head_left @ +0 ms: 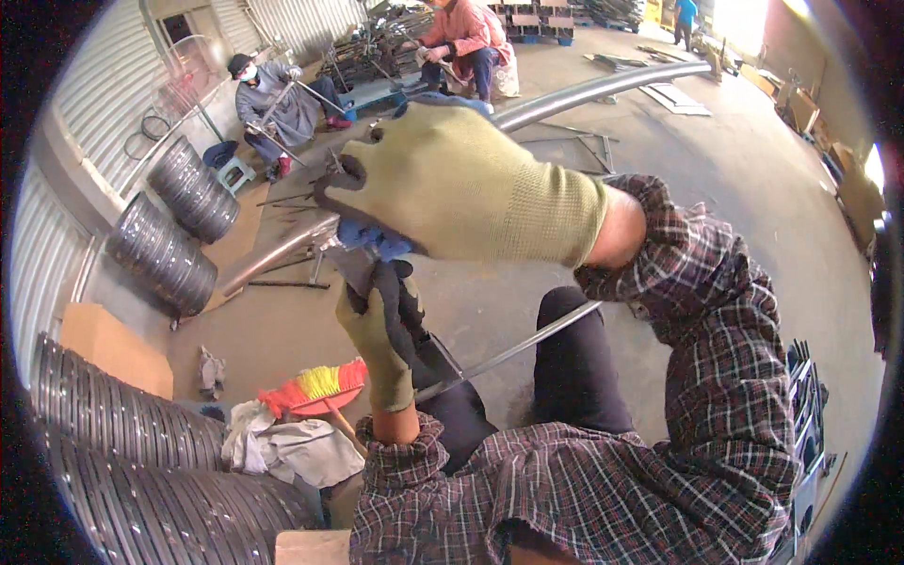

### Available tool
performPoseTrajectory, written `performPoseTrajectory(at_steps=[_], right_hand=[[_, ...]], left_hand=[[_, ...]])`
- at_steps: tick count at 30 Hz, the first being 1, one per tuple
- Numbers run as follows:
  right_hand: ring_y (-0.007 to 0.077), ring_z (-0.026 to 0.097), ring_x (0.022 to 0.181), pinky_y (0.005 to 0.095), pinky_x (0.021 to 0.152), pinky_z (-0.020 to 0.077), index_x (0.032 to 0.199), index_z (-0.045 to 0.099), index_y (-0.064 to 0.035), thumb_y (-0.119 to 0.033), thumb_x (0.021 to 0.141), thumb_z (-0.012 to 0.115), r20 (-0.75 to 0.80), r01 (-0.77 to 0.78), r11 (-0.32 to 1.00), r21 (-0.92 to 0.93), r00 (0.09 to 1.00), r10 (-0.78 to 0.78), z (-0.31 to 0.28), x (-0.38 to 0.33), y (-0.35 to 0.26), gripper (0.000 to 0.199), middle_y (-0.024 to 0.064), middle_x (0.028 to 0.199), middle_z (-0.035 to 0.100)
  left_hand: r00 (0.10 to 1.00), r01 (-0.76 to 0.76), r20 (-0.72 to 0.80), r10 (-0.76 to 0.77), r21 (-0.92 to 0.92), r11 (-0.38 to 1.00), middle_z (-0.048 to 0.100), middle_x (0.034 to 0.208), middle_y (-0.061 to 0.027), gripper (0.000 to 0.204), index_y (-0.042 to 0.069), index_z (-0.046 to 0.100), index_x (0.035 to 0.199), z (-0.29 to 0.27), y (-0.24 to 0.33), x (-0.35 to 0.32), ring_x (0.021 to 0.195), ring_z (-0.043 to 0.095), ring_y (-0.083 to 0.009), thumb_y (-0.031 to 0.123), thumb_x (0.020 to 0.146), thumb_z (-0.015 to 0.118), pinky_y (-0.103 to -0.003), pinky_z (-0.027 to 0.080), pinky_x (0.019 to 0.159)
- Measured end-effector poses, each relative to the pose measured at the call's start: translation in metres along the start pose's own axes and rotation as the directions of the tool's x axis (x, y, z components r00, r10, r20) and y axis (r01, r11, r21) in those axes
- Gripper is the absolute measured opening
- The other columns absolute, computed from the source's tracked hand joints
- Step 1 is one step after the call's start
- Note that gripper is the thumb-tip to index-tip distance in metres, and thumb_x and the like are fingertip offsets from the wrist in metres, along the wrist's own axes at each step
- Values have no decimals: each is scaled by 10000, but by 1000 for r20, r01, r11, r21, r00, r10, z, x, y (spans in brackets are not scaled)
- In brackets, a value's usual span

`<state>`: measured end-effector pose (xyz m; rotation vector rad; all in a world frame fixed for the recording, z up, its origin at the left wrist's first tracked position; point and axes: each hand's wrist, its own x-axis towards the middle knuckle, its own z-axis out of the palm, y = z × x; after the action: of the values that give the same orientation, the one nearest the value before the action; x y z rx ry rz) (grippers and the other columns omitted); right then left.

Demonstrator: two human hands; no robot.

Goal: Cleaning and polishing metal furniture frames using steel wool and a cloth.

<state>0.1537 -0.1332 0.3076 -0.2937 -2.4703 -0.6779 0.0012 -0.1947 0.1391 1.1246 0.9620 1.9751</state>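
Both my hands wear olive-green gloves with dark palms. My right hand (pixel 461 184) is raised in front of me, its fingers closed on a small blue thing (pixel 375 241), perhaps a cloth or cap. Directly beneath it, my left hand (pixel 379 325) grips a grey metal piece (pixel 350 266) upright; the two hands almost touch. A thin flat metal bar (pixel 527 341) runs from my left wrist across my dark trouser leg. Behind my hands a long curved steel pipe (pixel 603 87) stretches over the concrete floor.
Coils of ribbed wire (pixel 174 250) line the corrugated wall at left, with more at lower left. A red and yellow brush (pixel 315 386) and rags (pixel 282 447) lie by my knee. Two seated people (pixel 273 99) handle metal rods at the back. Black metal parts (pixel 807 414) stand at right.
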Motion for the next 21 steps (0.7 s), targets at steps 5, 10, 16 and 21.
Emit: performPoseTrajectory(at_steps=[5,10,16,21], right_hand=[[331,668,958,456,882,517,1203,661,-92,-256,726,759,-133,-48,984,-174,991,25,-10,-96,106,514,123,1015,693],[338,668,1007,412,901,522,1145,659,-72,-227,761,788,-68,-572,776,-266,814,577,-79,-227,235,434,157,1092,694],[361,673,950,421,842,537,1115,645,-66,-204,753,773,-30,-742,645,-183,660,751,-90,-242,249,408,158,1045,694],[362,673,936,434,807,542,1118,631,-58,-198,723,775,-515,-575,805,146,650,558,-112,-144,165,442,161,1054,682]], left_hand=[[993,-83,77,94,-136,987,580,724,-47,294,16,564,1110,-16,-5,4,548,548,-134,284,992,594,-270,445,465],[975,-37,209,71,-164,986,597,736,-55,284,22,562,1126,-6,-4,13,553,561,-134,272,995,596,-260,450,465],[996,82,-23,-86,-134,988,636,733,-48,182,43,614,1086,8,-7,13,514,574,-122,203,1013,567,-250,479,442],[988,40,152,-23,-113,993,648,787,-41,194,0,627,1113,11,6,9,556,558,-92,132,982,574,-242,445,469]])
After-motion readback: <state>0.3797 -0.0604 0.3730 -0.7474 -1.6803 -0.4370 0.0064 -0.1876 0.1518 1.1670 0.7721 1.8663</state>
